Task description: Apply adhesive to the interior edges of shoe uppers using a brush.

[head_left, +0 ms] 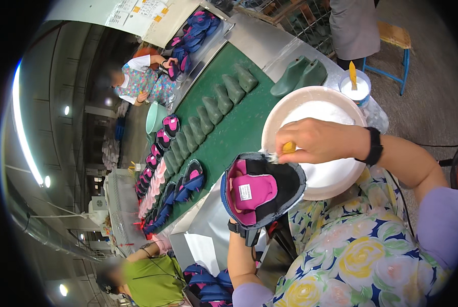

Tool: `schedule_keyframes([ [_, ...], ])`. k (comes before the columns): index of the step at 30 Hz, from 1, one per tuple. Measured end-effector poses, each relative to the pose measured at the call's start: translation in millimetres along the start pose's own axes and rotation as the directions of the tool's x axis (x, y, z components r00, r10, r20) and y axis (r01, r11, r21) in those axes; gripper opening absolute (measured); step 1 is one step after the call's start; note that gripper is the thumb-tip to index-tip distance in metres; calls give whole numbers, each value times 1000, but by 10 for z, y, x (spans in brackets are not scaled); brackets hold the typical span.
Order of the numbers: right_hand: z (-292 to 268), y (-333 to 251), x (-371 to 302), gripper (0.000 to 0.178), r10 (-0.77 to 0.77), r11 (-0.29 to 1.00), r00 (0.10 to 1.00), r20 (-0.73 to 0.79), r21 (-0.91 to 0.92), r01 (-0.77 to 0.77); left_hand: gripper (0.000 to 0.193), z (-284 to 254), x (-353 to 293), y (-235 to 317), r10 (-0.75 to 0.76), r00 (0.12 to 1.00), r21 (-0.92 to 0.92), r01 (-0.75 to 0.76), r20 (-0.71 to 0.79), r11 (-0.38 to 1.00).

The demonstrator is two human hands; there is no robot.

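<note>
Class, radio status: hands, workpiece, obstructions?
Right hand gripping yellow-handled brush. Brush at edge of shoe upper. Left hand hidden behind upper. Basin alongside; nothing visibly blocking.

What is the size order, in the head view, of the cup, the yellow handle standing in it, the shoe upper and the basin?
1. Basin
2. Shoe upper
3. Cup
4. Yellow handle in the cup

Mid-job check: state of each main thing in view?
Shoe upper: inside exposed
Brush: bristles at the shoe upper's edge
Right grip: closed on brush
Pink basin: holding white substance
Cup: holding white substance
Second brush: standing in the cup
Green belt: moving or still, unclear
Green forms: standing in a row
Stool: upright
</note>
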State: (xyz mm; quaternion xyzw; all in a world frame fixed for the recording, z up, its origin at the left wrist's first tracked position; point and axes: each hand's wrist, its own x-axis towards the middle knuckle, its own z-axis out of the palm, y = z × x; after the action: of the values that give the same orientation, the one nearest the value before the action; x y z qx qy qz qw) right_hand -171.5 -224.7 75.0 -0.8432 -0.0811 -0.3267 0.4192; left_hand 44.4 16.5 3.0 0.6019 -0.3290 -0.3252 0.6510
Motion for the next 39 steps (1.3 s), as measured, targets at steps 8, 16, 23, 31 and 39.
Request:
schedule_keyframes([
  [8,17,-26,-12,18,6,997,1000,-7,-80,-6,29,-65,91,-15,20,1000,72,-20,7,997],
  [16,343,-224,-40,20,135,977,991,-24,169,-129,29,-739,275,-419,125,966,290,-56,-226,955],
  [23,-89,119,-215,13,437,895,856,-277,35,-446,27,-1842,624,-581,-75,957,236,144,-279,961],
  [31,-66,174,-400,11,705,709,690,-163,159,-687,55,-2662,1558,-1206,163,816,462,139,-554,876],
  [39,33,296,-366,12,689,714,724,37,138,-687,43,-2673,-47,152,-520,844,412,523,-130,746],
])
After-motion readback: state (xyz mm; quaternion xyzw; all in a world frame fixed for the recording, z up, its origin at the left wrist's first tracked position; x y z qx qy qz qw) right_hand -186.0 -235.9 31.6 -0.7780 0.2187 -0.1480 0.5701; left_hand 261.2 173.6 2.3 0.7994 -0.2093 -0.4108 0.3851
